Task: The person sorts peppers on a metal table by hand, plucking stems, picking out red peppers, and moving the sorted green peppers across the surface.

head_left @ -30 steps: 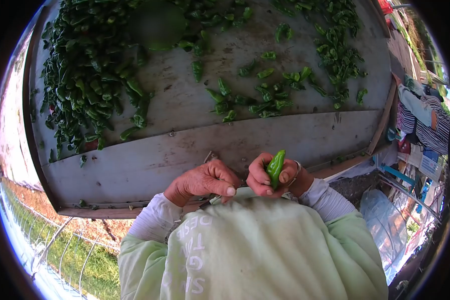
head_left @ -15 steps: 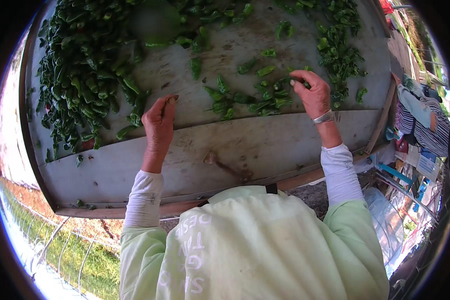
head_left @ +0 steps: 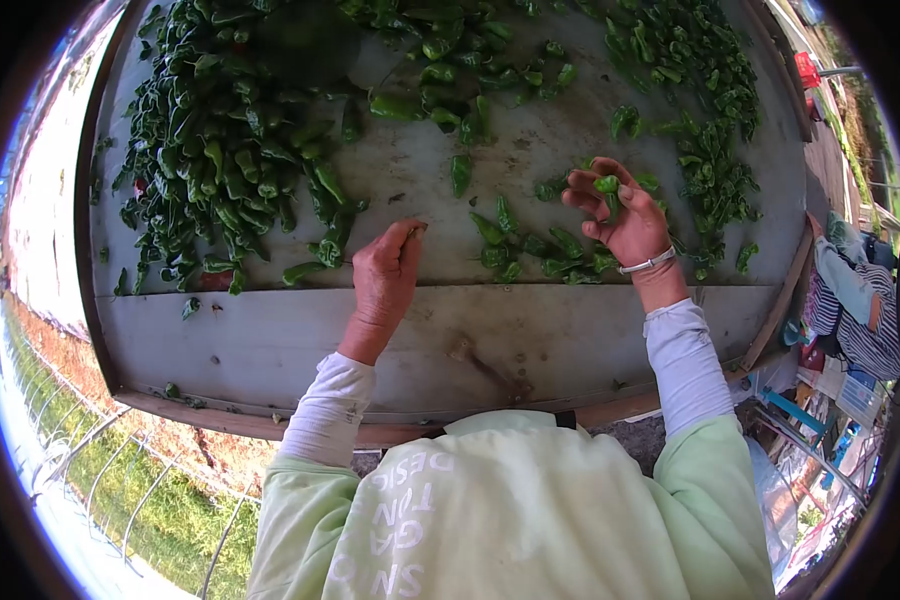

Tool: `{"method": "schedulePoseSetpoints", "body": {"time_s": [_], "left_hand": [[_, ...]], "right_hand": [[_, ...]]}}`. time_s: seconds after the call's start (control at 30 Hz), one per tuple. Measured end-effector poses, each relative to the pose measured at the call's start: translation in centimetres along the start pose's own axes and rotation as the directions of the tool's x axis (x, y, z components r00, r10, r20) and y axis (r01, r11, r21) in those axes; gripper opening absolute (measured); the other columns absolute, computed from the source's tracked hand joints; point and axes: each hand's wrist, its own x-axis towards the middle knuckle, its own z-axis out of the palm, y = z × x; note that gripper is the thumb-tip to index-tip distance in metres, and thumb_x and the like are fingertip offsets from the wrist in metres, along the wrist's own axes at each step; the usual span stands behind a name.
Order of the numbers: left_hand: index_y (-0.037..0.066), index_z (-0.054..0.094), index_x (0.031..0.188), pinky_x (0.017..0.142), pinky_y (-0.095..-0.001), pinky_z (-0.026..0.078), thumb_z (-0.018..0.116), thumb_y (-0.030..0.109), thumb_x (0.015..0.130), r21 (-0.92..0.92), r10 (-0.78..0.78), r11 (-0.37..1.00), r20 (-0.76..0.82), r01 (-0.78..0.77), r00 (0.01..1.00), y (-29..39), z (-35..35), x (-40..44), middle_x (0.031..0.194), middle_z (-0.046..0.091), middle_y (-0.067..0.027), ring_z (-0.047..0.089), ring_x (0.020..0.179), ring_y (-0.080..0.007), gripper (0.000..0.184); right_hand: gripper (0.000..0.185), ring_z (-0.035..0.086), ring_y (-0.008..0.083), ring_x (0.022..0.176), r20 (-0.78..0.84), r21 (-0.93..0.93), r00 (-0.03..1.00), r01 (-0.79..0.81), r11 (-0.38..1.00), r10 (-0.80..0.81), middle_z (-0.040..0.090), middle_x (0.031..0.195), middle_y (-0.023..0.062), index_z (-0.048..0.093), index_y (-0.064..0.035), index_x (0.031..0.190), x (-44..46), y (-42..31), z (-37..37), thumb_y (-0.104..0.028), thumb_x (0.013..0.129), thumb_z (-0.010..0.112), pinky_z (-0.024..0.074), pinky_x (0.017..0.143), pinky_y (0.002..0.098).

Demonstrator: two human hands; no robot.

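My right hand (head_left: 625,225) is turned partly palm up above the sorting surface, its fingers curled around a small green pepper (head_left: 611,195). A bracelet circles that wrist. My left hand (head_left: 385,275) is closed in a pinch over the bare metal; whatever is between thumb and forefinger is too small to name. Several loose green peppers (head_left: 565,250) lie between the hands, and a single pepper (head_left: 460,174) rests farther up. The large pile of green peppers (head_left: 205,165) lies left of my left hand.
A metal-topped table (head_left: 280,345) with a raised rim holds everything. Another heap of small peppers (head_left: 715,150) spreads along its right side. At the far right, a person in a striped garment (head_left: 860,315) is near a blue frame (head_left: 795,415). Wire hoops stand over grass at lower left.
My right hand has rolled its palm upward, with a pepper now showing in its fingers. My left hand has moved right and slightly down, still pinched. The whole view has shifted a little.
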Motion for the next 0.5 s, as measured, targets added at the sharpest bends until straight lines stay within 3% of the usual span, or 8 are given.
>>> {"method": "schedulePoseSetpoints", "body": {"time_s": [0.17, 0.2, 0.23, 0.27, 0.33, 0.37, 0.47, 0.5], "left_hand": [[0.009, 0.062, 0.094, 0.059, -0.0346, 0.048, 0.059, 0.009, 0.083, -0.007, 0.012, 1.0, -0.02, -0.012, 1.0, -0.3, 0.2, -0.1, 0.078, 0.064, -0.0125, 0.061, 0.067, -0.0302, 0.011], [0.009, 0.062, 0.094, 0.059, -0.0346, 0.049, 0.059, 0.009, 0.083, -0.006, 0.006, 1.0, -0.017, -0.006, 1.0, -0.4, 0.2, -0.1, 0.08, 0.064, -0.0121, 0.062, 0.068, -0.0299, 0.011], [0.009, 0.062, 0.094, 0.059, -0.0346, 0.049, 0.059, 0.009, 0.083, -0.004, 0.003, 1.0, -0.021, -0.003, 1.0, -0.4, 0.1, -0.3, 0.08, 0.064, -0.0121, 0.062, 0.068, -0.0299, 0.011], [0.009, 0.062, 0.094, 0.059, -0.0344, 0.049, 0.059, 0.009, 0.083, 0.003, 0.008, 1.0, -0.023, -0.008, 1.0, -0.4, 0.1, -0.3, 0.08, 0.064, -0.0118, 0.062, 0.069, -0.0298, 0.011], [0.009, 0.062, 0.094, 0.06, -0.0342, 0.049, 0.059, 0.009, 0.083, 0.009, 0.015, 1.0, -0.03, -0.015, 0.999, -0.4, 0.0, -0.2, 0.081, 0.064, -0.0115, 0.062, 0.069, -0.0296, 0.011], [0.009, 0.062, 0.094, 0.059, -0.034, 0.049, 0.059, 0.009, 0.083, -0.016, 0.016, 1.0, -0.03, -0.016, 0.999, -0.4, 0.0, -0.3, 0.081, 0.064, -0.0113, 0.062, 0.069, -0.0295, 0.011], [0.009, 0.062, 0.093, 0.059, -0.0338, 0.049, 0.06, 0.009, 0.083, -0.045, 0.003, 0.999, -0.051, -0.005, 0.999, -0.4, 0.0, -0.2, 0.08, 0.064, -0.0109, 0.062, 0.068, -0.0293, 0.011], [0.009, 0.062, 0.093, 0.058, -0.0337, 0.049, 0.06, 0.009, 0.082, -0.046, 0.005, 0.999, -0.056, -0.008, 0.998, -0.3, 0.1, -0.1, 0.08, 0.063, -0.0108, 0.062, 0.068, -0.0292, 0.011]], "right_hand": [[0.023, 0.064, 0.0168, 0.081, 0.04, -0.333, 0.998, -0.039, 0.942, 0.055, 0.066, 0.09, 0.0041, 0.061, -0.0087, 0.099, 8.8, 2.2, 2.1, -0.022, 0.08, 0.06, 0.0484, 0.06, 0.0248], [0.023, 0.065, 0.0194, 0.079, 0.056, -0.692, 0.981, 0.172, 0.701, -0.185, 0.067, 0.085, 0.0054, 0.063, -0.0079, 0.095, 10.6, 2.7, 3.9, -0.023, 0.078, 0.061, 0.0494, 0.063, 0.0281], [0.023, 0.065, 0.0221, 0.077, 0.169, -0.911, 0.907, 0.294, 0.291, -0.387, 0.067, 0.08, 0.0067, 0.065, -0.0071, 0.091, 11.7, 3.1, 5.0, -0.024, 0.076, 0.062, 0.0504, 0.065, 0.0313], [0.023, 0.065, 0.0221, 0.077, 0.174, -0.91, 0.907, 0.297, 0.29, -0.384, 0.067, 0.08, 0.0067, 0.065, -0.0071, 0.091, 12.5, 3.4, 5.1, -0.024, 0.076, 0.062, 0.0504, 0.065, 0.0313], [0.024, 0.064, 0.0286, 0.078, 0.328, -0.939, 0.885, 0.267, -0.217, -0.331, 0.066, 0.08, 0.0132, 0.067, -0.0069, 0.085, 13.7, 4.1, 5.2, -0.025, 0.07, 0.063, 0.0501, 0.072, 0.0374], [0.024, 0.062, 0.0338, 0.08, 0.295, -0.944, 0.94, 0.259, -0.206, -0.169, 0.065, 0.08, 0.0175, 0.069, -0.007, 0.082, 13.1, 3.4, 5.4, -0.027, 0.069, 0.063, 0.0497, 0.075, 0.0399], [0.024, 0.062, 0.0326, 0.079, 0.153, -0.954, 0.987, 0.162, -0.253, 0.058, 0.065, 0.078, 0.0166, 0.069, -0.0074, 0.081, 11.5, 1.7, 4.3, -0.027, 0.069, 0.062, 0.0499, 0.075, 0.0388], [0.02, 0.063, 0.0319, 0.078, 0.196, -0.958, 0.98, 0.187, -0.218, -0.02, 0.065, 0.078, 0.0158, 0.069, -0.0086, 0.081, 11.5, 1.8, 3.9, -0.023, 0.068, 0.063, 0.0502, 0.074, 0.0379]]}}
